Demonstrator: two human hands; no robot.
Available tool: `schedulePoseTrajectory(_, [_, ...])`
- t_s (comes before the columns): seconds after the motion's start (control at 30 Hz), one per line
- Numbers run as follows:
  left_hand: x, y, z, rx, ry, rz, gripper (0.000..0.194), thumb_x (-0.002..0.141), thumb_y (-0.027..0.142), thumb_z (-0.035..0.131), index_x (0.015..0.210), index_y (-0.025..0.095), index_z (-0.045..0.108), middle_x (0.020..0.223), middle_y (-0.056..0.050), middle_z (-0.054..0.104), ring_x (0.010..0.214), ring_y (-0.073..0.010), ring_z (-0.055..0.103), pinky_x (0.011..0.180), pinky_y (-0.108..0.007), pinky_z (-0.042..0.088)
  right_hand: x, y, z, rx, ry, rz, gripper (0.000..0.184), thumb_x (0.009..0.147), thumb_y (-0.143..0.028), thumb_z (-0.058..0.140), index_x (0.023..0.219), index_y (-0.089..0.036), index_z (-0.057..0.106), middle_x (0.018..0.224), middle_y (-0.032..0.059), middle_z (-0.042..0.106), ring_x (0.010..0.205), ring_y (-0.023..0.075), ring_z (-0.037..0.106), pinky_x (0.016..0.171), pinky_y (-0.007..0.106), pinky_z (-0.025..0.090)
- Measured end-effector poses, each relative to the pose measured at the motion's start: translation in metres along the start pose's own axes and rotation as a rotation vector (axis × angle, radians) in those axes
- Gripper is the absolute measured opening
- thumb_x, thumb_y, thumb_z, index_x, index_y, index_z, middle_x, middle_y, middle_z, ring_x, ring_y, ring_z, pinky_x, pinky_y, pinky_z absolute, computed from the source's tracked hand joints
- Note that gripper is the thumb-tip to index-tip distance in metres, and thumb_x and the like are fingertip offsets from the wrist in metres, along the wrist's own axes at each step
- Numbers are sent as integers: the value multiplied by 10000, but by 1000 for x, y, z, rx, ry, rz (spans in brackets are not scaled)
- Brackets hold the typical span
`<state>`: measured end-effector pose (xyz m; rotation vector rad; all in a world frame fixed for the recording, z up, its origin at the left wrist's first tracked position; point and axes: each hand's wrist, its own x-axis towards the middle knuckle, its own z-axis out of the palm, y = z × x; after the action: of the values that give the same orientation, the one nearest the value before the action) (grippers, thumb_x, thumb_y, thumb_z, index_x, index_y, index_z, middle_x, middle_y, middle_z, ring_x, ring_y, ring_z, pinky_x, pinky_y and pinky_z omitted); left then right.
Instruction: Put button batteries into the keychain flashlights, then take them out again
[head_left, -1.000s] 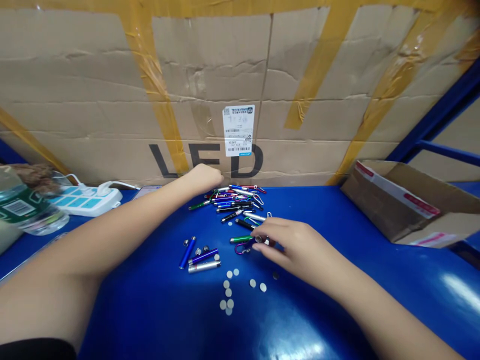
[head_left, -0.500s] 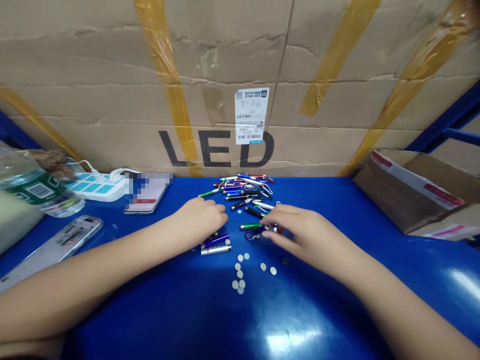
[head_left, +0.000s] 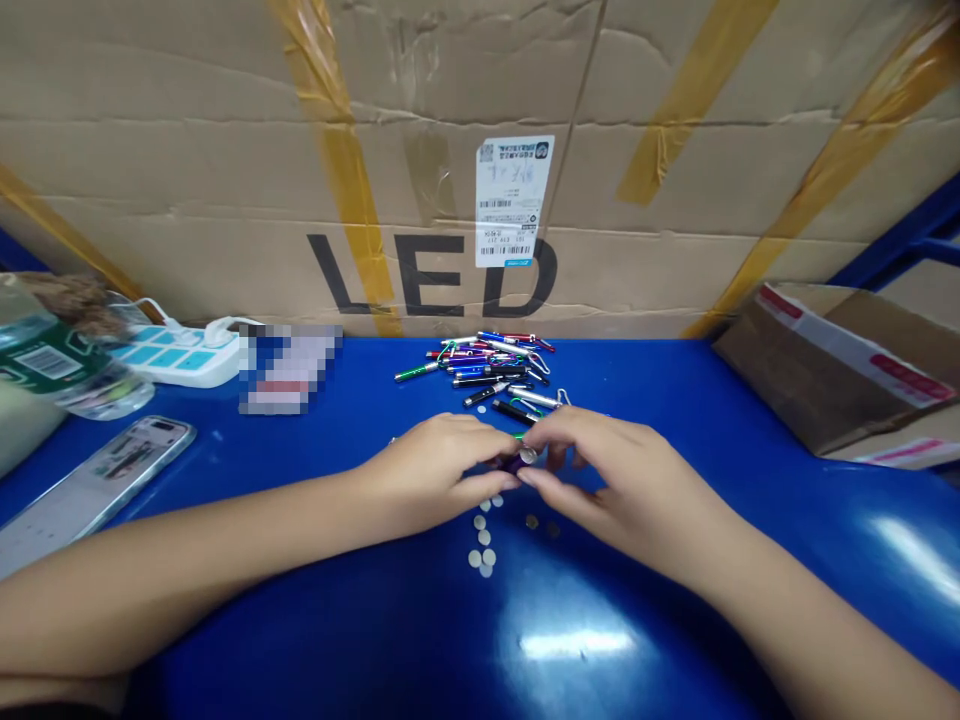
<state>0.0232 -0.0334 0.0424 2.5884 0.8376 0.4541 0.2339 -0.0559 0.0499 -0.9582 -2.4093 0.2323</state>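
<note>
Pinching a small purple pen light (head_left: 514, 463) from both sides, the left hand (head_left: 431, 470) and right hand (head_left: 611, 480) close their grip on it, leaving its silver end showing between them, just nearer than the loose pile of pen lights (head_left: 480, 372) on the blue tabletop (head_left: 390, 640), beside scattered button cells (head_left: 480, 540)
</note>
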Motion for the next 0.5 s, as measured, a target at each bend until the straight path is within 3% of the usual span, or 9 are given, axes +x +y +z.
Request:
schedulePoseTrajectory(0.07, [0, -2, 2, 2, 6, -18, 116, 916, 244, 537, 972, 194, 626, 935, -9, 710, 886, -157, 636, 800, -261, 421, 0, 2, 0, -1, -10, -19, 62, 902, -234, 547, 932, -198, 588, 854, 25, 665, 779, 143, 622, 654, 251, 463])
schedulePoseTrajectory(0.27, [-5, -8, 5, 66, -27, -32, 148, 926, 281, 522, 996, 198, 622, 920, -14, 703, 885, -172, 630, 800, -297, 398, 3, 7, -1, -7, -122, -72, 147, 939, -223, 479, 934, -201, 624, 835, 26, 652, 772, 137, 601, 666, 252, 452])
schedulePoseTrajectory(0.5, [-3, -17, 5, 96, 17, -59, 189, 930, 268, 530, 1093, 252, 626, 1064, 26, 710, 983, -162, 629, 819, -299, 360, 3, 17, -7, 29, -83, 170, 116, 873, -235, 556, 976, -212, 603, 833, -2, 667, 713, 119, 610, 632, 230, 449])
